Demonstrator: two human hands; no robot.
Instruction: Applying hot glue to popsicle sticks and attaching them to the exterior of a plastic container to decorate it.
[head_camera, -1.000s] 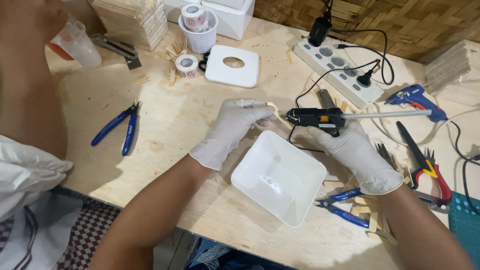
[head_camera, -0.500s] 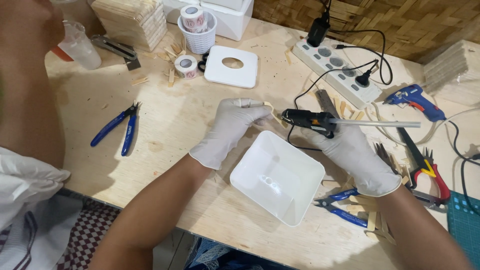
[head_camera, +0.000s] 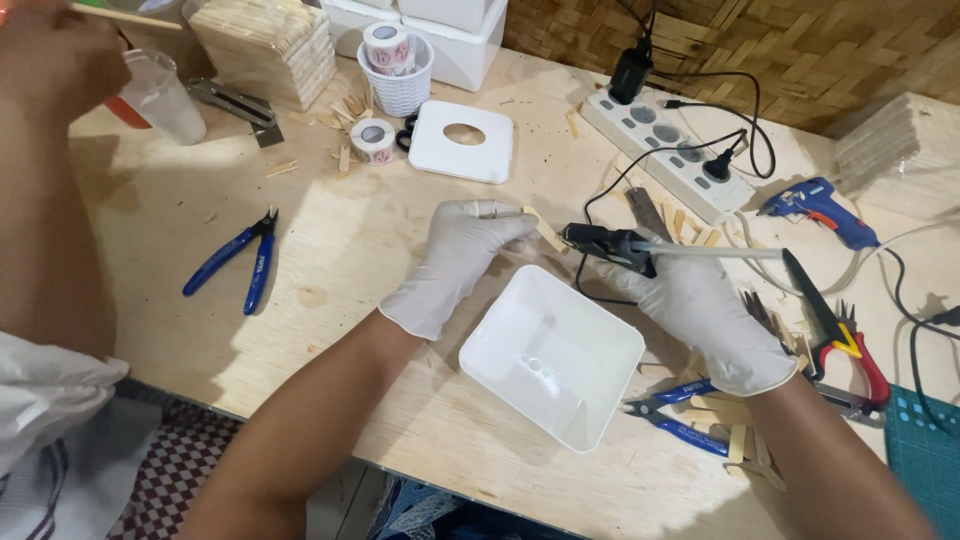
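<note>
White-gloved left hand (head_camera: 455, 258) pinched a thin wooden stick (head_camera: 543, 229) at frame centre while the gloved right hand (head_camera: 700, 305) gripped a black glue gun (head_camera: 607, 243); hot glue risked dripping into the white square plastic tray (head_camera: 555, 355) below.

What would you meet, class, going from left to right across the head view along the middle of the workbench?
Blue pliers → left hand → wooden stick → black glue gun → right hand → red-handled pliers

Plywood table (head_camera: 360, 250); blue cutters (head_camera: 240, 262); white tray (head_camera: 553, 355); power strip (head_camera: 665, 150)
</note>
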